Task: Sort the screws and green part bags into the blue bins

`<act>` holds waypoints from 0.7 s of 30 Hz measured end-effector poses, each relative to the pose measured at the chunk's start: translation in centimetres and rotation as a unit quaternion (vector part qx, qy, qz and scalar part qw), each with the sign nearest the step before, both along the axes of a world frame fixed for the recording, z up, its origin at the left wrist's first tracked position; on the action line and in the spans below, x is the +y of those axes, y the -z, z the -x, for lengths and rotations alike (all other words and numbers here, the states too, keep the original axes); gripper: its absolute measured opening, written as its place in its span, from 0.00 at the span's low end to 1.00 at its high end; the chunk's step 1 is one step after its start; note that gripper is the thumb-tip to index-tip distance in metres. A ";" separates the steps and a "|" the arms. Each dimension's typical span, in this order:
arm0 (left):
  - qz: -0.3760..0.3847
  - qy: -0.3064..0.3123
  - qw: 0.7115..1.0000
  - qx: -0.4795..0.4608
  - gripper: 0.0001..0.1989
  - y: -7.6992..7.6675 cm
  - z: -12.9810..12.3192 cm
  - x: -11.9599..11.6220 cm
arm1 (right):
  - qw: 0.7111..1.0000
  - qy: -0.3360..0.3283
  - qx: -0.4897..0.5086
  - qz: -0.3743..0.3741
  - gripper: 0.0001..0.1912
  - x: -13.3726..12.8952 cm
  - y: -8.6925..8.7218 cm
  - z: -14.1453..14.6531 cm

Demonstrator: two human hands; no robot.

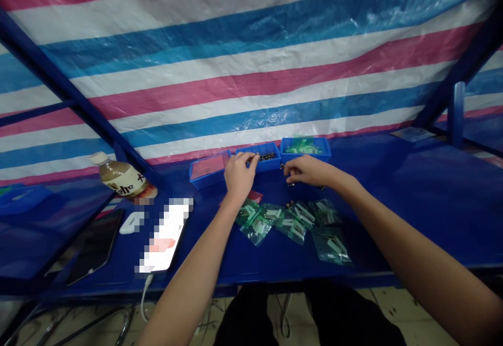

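Observation:
My left hand (239, 175) is over the front left of the middle blue bin (271, 164), with thumb and fingers pinched together. Small dark and brass-coloured screws (267, 157) lie in that bin. In front of the right-hand blue bin (325, 153), my right hand (304, 170) is closed, its fingers curled down. Tiny metallic bits show at its fingertips; whether they are held or lie on the table I cannot tell. Nearer to me, several clear green-tinted bags (293, 225) hold white strips and screws. A few loose screws (290, 204) lie by the bags.
A blue bin with a pink cover (208, 165) stands at left. Further left are a drink bottle (121, 178), a white case (129, 222), a dark tablet (96, 246) and a lit phone (167, 236) with a cable (145, 296). Striped sheeting (251, 73) hangs behind the blue table (412, 204).

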State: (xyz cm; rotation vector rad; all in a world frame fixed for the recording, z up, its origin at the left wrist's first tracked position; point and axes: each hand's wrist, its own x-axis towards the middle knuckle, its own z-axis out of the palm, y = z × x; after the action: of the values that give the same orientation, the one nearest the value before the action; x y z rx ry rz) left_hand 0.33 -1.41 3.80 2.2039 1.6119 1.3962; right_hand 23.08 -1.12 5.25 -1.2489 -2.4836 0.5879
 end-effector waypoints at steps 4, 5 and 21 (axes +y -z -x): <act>-0.059 -0.101 0.985 0.128 0.13 0.6 0.5 0.2 | 0.996 -0.035 -0.050 0.071 0.10 0.2 0.2 -0.5; -0.066 -0.109 0.982 0.142 0.14 0.7 0.5 0.1 | 0.995 -0.038 -0.049 0.078 0.11 0.1 0.3 -0.5; 0.198 0.210 0.957 0.038 0.26 -0.3 -1.6 -1.0 | 0.984 -0.010 0.116 -0.138 0.04 -1.2 0.0 1.9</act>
State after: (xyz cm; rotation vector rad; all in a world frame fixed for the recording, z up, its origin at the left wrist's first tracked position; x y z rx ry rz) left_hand 1.92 -2.44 4.08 2.1924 1.2054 0.8048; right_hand 21.15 -2.37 5.23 -0.9926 -2.2912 0.3551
